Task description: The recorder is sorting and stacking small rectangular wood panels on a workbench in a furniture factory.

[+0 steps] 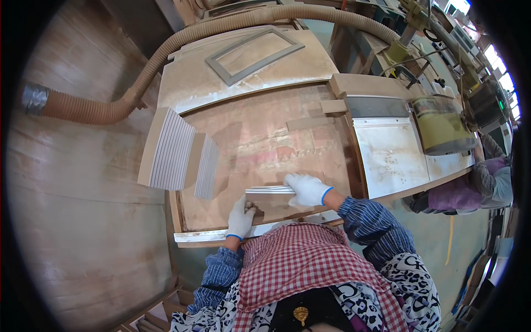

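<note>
Both my hands wear white gloves with blue cuffs. Between them is a small stack of thin boards [270, 190], white along the upper edges with a brown face toward me. My right hand [307, 190] grips the right end of this stack, its fingers over the top. At the lower left end, my left hand [240, 218] has its fingers curled against the boards; part of its grip is hidden. Farther left, a tall stack of similar white-edged boards [172, 152] stands on the worn wooden worktop [254, 133], with a shorter stack [206, 166] beside it.
A grey rectangular frame [254, 55] lies on the far panel. A ribbed brown hose [221, 30] arches behind it. To the right stands a machine with a yellow-green housing [442, 126] beside a white metal table [387, 149]. Another person [470, 188] is at the far right.
</note>
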Demonstrator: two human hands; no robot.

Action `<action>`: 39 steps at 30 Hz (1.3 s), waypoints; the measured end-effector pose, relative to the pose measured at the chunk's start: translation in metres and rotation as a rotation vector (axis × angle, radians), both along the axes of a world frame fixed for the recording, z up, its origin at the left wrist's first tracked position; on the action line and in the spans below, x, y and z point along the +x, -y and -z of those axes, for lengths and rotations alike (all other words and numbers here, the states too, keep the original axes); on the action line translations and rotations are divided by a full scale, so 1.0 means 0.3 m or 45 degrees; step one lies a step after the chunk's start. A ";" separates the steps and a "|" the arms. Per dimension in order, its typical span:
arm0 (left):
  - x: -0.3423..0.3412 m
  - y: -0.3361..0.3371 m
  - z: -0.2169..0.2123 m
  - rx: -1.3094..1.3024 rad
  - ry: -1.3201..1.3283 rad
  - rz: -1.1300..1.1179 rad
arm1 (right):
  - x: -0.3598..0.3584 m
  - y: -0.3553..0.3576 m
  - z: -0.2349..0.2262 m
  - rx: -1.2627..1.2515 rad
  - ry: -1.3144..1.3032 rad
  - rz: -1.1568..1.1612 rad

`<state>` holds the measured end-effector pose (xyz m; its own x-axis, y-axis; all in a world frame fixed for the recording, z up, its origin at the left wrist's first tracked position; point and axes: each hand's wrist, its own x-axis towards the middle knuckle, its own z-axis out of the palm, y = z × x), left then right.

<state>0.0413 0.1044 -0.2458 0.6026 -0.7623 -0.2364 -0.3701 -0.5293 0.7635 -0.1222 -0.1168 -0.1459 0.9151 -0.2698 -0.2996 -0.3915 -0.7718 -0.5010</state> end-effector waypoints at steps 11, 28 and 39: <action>0.023 -0.014 -0.042 -0.276 -0.107 0.148 | -0.090 -0.094 0.232 -0.229 0.288 -0.233; -0.059 0.138 -0.118 -0.167 0.528 0.664 | -0.125 -0.073 0.156 -0.316 0.399 -0.127; 0.010 0.198 -0.064 -0.214 0.516 0.642 | -0.227 -0.044 0.175 -0.230 0.382 0.042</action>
<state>0.0443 0.0450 -0.2266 0.1792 -0.9805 0.0802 -0.8162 -0.1026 0.5686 -0.1902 -0.1037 -0.1985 0.9449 -0.3252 0.0367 -0.2741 -0.8478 -0.4540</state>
